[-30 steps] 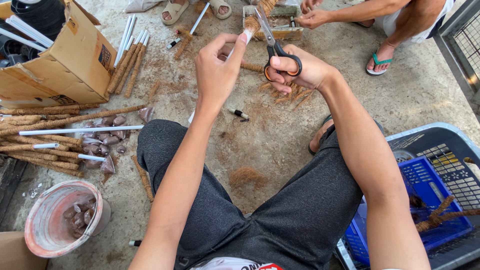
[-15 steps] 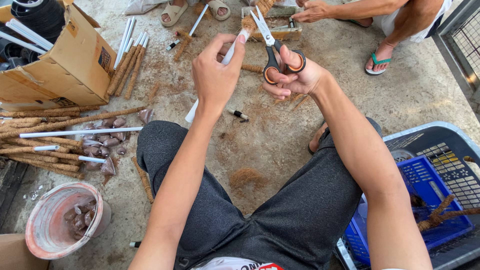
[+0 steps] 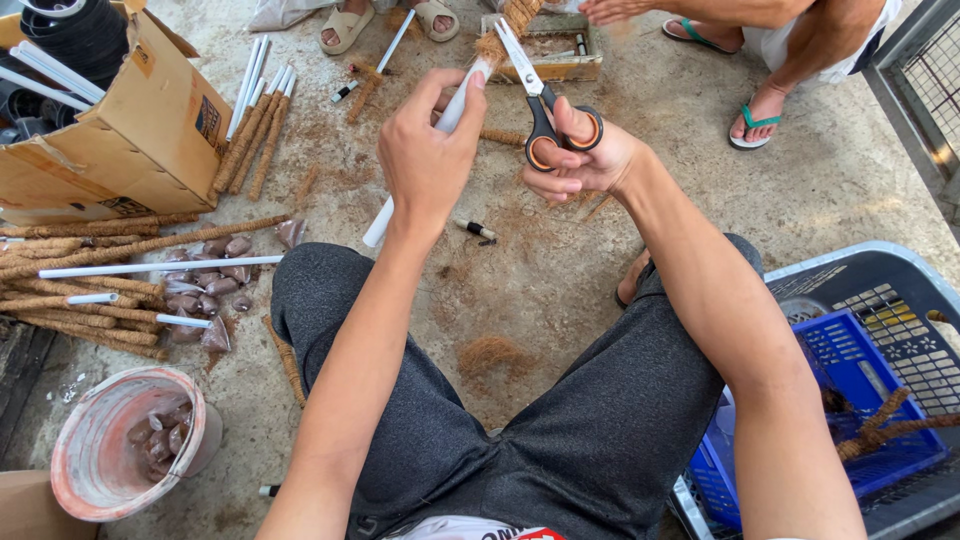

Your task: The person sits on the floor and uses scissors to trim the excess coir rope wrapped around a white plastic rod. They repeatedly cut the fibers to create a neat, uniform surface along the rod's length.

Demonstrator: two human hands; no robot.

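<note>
Left hand (image 3: 428,160) grips a smooth white plastic tube (image 3: 420,150) capped with fibrous brown coir, held above the gritty concrete floor (image 3: 560,290). Right hand (image 3: 585,160) grasps steel scissors with black-and-orange handles (image 3: 535,100), blades parted at the coir tip.

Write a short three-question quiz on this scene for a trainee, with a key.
1. True or false: the right hand holds scissors.
2. What does the left hand grip? A) a white tube B) a marker C) a brush
3. Fill in: the pink bucket stands beside the person's ____ leg.

Key: 1 true; 2 A; 3 left.
</note>
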